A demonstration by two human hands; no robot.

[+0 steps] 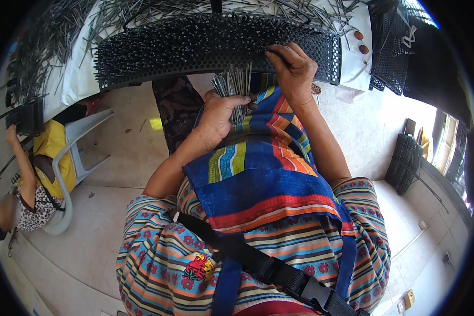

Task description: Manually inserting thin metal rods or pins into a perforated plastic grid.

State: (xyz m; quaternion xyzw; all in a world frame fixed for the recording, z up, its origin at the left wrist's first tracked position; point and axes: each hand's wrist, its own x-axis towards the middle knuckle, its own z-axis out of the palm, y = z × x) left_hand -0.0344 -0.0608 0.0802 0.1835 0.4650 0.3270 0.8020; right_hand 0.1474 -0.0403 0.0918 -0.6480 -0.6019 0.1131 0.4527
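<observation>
Left hand (221, 108) clamped round a bundle of thin metal pins (236, 84), pins upright, tips fanned toward the near edge of a black perforated tray (321, 45). Right hand (292, 68) at that edge, fingertips pinched together against the tray's holes; a pin between them cannot be made out. Tray lies on the desk (81, 79), most holes already bristling with pins. Loose pins (142, 10) scattered on the desk beyond the tray. Striped apron (268, 174) below both hands. At far left another person (29, 184) sits on a grey plastic chair (79, 158).
</observation>
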